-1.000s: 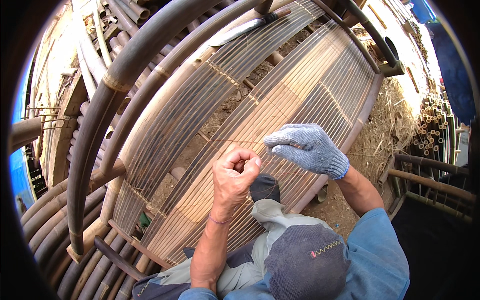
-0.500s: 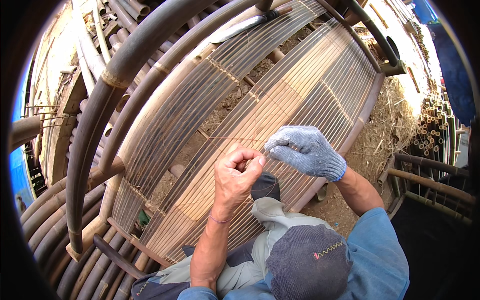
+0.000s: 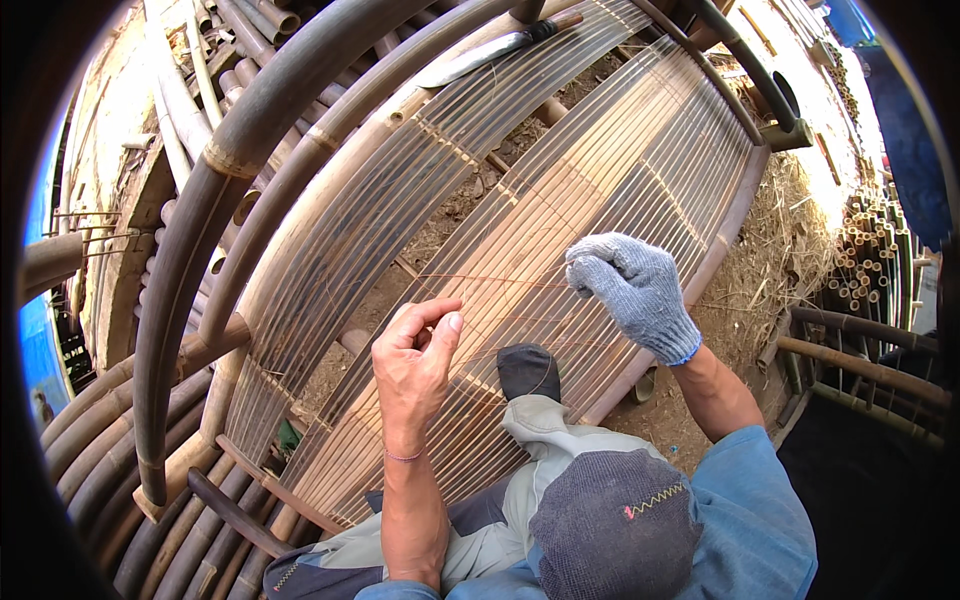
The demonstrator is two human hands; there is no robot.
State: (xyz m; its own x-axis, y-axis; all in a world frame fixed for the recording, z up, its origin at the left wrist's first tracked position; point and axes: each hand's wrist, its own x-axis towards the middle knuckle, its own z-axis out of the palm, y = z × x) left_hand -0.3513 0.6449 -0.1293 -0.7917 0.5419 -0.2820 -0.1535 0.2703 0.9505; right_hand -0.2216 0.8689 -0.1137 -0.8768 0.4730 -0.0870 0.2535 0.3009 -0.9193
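Note:
My bare left hand [image 3: 413,352] is raised over the bamboo slat seat [image 3: 560,200], its fingers curled and its thumb and forefinger pinched on a thin reddish-brown strand [image 3: 500,279]. To its right, my right hand [image 3: 628,290], in a grey knit glove with a blue cuff edge, is closed on the same kind of strand. Thin loops of it hang between the two hands, above the slats. Where the strand ends is too fine to make out. A dark shoe tip [image 3: 528,371] shows just below, between my hands.
Thick dark bamboo poles [image 3: 200,270] curve up along the left side of the frame. A large knife [image 3: 490,52] lies at the far edge of the seat. Bundled bamboo tubes [image 3: 865,262] are stacked at the right, beyond straw-littered ground [image 3: 770,250].
My hands, which were almost touching, have drawn apart. The left has moved left and slightly down, the right a little to the right, with the strand between them.

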